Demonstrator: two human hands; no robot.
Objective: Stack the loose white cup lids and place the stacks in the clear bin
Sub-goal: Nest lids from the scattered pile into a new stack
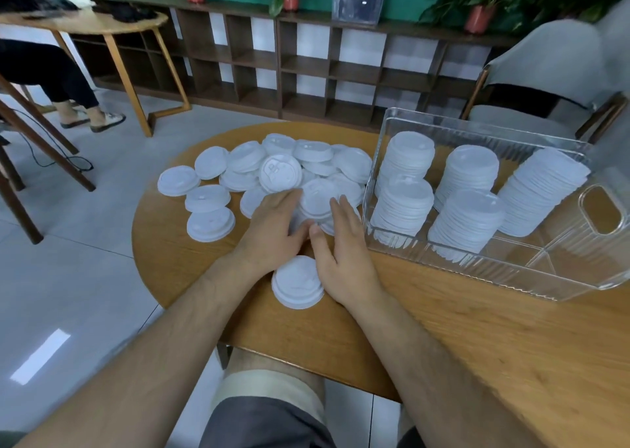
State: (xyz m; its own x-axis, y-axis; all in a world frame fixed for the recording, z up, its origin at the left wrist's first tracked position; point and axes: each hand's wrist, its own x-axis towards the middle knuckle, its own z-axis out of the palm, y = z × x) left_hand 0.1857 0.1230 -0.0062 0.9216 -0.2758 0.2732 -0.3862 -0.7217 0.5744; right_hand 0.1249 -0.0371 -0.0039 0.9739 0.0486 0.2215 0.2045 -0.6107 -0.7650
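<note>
Down at 6 o'clock a bare knee (269, 389) is poking out beneath the worktop (443, 328). Just beyond, a short stack of lids (297, 282) is sitting between the wrists. The left hand (272, 224) and right hand (344, 250) are reaching toward 12 o'clock into the loose lids (279, 171), fingers (288, 198) straight and released, grasping nothing. Those lids are probably featherlight, thin and slippery, so squeezing a stack by its rims looks wisest. At 2 o'clock the clear bin (460, 267) is holding five leaning stacks (467, 171).
</note>
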